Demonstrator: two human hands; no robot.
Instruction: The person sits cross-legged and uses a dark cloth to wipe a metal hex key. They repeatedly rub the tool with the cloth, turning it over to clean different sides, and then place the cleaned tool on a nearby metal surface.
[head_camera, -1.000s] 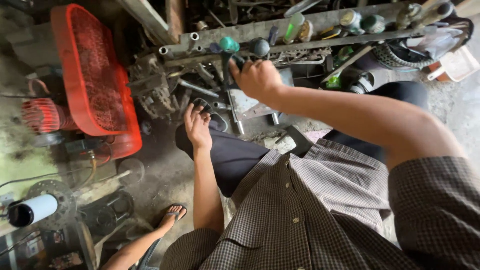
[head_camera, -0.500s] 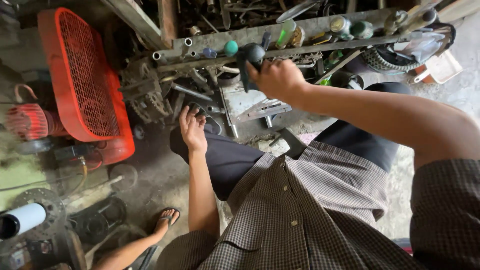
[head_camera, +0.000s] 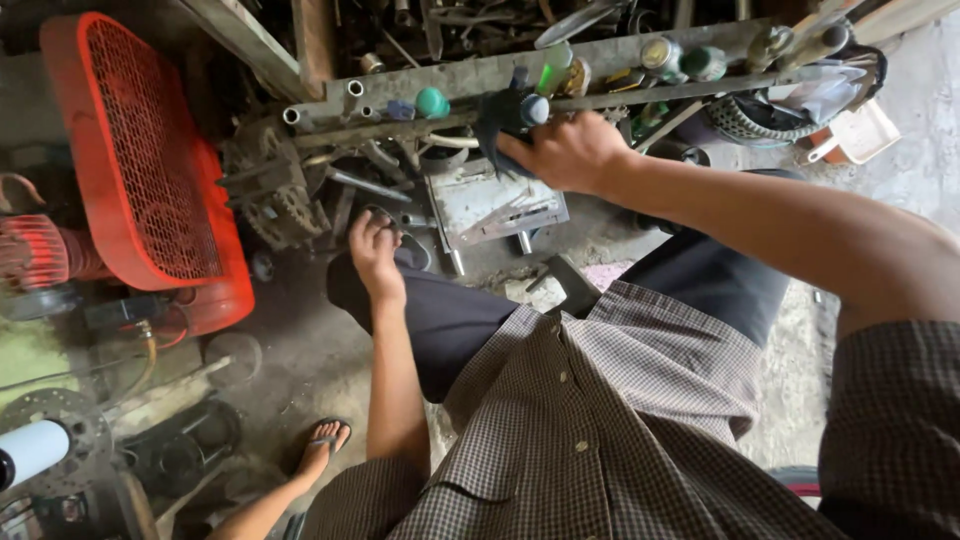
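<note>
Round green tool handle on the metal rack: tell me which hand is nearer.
Right. The right hand is beside the round green tool handle at rack height; the left hand is lower, by the knee.

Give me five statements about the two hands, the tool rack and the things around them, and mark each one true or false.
1. The right hand grips a dark tool handle at the tool rack. True.
2. The left hand is up on the rack. False: it is low, by a dark ring-shaped part near the knee.
3. A red mesh guard stands left of the rack. True.
4. A green round-topped handle sits on the rack left of the right hand. True.
5. The bare foot wears a boot. False: the foot wears a sandal.
</note>
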